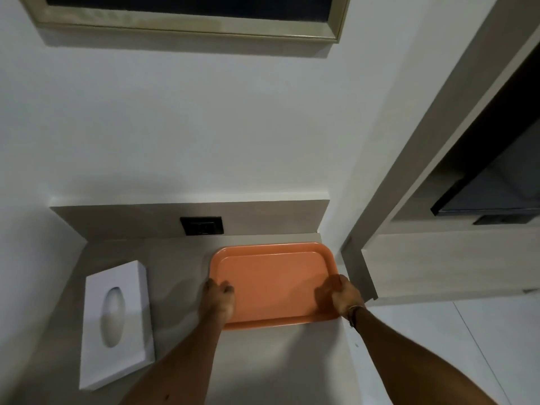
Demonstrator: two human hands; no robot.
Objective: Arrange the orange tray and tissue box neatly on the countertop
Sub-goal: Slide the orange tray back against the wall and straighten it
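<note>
An orange tray [273,280] lies flat on the beige countertop [181,276], close to the back right corner. My left hand [218,296] grips the tray's left rim, with the thumb over the edge. On the tray's right rim my right hand [342,293] holds it the same way; a bracelet shows at that wrist. A white tissue box [115,323] with an oval opening on top lies flat at the counter's left side, apart from the tray and both hands.
A black wall socket [201,225] sits in the low backsplash behind the tray. The counter's right edge [346,325] drops off beside my right wrist, with white floor beyond. A wood-framed recess with a dark screen [491,197] stands at the right. A framed panel [190,16] hangs above.
</note>
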